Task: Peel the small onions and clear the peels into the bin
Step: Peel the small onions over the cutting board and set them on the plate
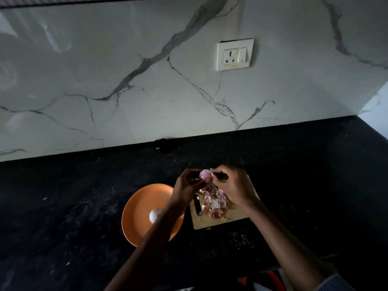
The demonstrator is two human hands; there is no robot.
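Orange plate (136, 208) on dark counter (63, 206), one pale peeled onion (155, 215) on it. Left hand (186, 185) holds small onion (204, 174) aloft, fingers curled round it, just above wooden board (237, 215). Right hand (233, 185) pinches at onion's top edge, apparently a skin flap; tool, if any, not discernible. Peel heap (214, 203) on board below. Judgement: strip skin downward in one pull, over the board; bin not in view
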